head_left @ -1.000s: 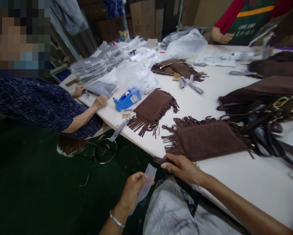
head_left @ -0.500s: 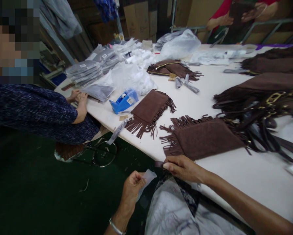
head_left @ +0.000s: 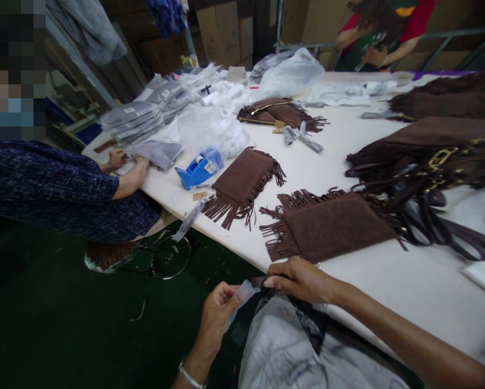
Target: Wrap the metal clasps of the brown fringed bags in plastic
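Low in the head view, my left hand (head_left: 219, 310) pinches a small translucent plastic sleeve (head_left: 242, 296) between thumb and fingers. My right hand (head_left: 297, 280) is closed on a dark brown strap (head_left: 259, 281), whose end meets the sleeve's opening. Just beyond my right hand, a brown fringed bag (head_left: 337, 227) lies flat near the table's front edge. Another brown fringed bag (head_left: 242, 178) lies to its left, with a paper tag and a plastic-wrapped strap (head_left: 190, 220) hanging over the edge.
A blue tape dispenser (head_left: 201, 168) stands beside clear plastic bags (head_left: 210, 129). Bagged items (head_left: 133, 119) are stacked at the left, where a person's hands (head_left: 131, 170) work. Brown bags with straps (head_left: 432, 156) pile at the right. Another person (head_left: 388, 38) stands across the white table (head_left: 420, 292).
The brown strap in my right hand has moved left and now meets the plastic sleeve. Across the table, the other person's hands and the brown item have shifted.
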The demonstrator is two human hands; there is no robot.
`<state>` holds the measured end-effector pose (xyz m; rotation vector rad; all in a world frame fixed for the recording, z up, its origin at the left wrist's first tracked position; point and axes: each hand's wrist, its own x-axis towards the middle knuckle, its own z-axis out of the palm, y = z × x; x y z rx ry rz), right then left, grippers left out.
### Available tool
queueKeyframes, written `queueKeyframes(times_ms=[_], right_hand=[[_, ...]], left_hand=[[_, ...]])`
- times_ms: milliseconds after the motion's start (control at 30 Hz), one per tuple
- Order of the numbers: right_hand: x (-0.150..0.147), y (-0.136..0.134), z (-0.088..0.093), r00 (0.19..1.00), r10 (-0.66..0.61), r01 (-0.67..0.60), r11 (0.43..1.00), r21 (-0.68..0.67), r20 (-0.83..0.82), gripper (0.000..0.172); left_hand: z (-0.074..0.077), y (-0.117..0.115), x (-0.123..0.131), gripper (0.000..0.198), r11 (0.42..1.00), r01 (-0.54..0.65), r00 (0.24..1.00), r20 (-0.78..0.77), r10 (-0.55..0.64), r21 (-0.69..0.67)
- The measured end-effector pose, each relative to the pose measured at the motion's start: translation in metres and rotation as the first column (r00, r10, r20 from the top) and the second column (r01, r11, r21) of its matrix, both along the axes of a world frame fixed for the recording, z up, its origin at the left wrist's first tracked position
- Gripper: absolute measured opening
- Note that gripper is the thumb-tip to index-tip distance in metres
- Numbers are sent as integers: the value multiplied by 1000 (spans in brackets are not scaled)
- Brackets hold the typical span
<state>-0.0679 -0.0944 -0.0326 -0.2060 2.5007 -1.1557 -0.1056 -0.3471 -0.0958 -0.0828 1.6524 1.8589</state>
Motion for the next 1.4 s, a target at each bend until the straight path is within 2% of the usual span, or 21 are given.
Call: queueKeyframes(times_ms=[233, 400, 667, 767, 967, 1167, 1333, 1400], right_hand=[[-1, -1, 3, 998, 58, -55, 994, 93, -35, 40], [-3, -4, 11, 987, 145, -130, 974, 187, -68, 33], [-6, -8, 8, 964, 259, -227, 922, 315, -63, 22], [-8, -10, 7, 959, 279, -251, 916, 314, -47, 20], [-14, -13, 2, 948, 318, -302, 886, 352, 14, 18], [-20, -14, -1, 914, 399, -396, 845, 359, 68, 17], [-23, -21, -5, 880, 454, -472, 795, 380, 142, 17], [-21, -16, -5, 887, 442, -458, 803, 381, 134, 18]], left_hand=[[3, -2, -2, 33, 998, 17, 1000, 17, -16, -59], [3, -6, -2, 31, 989, 88, 995, 65, -81, -115], [12, -5, 4, 26, 976, 138, 990, -15, -143, -169], [12, -2, 7, 26, 976, 153, 988, 1, -155, -152], [7, 8, 18, 35, 969, 236, 965, 135, -226, -67], [13, 19, 24, 37, 971, 241, 940, 249, -232, -6], [9, 34, 23, 30, 959, 282, 928, 245, -280, 27], [4, 38, 21, 28, 959, 281, 930, 234, -284, 46]])
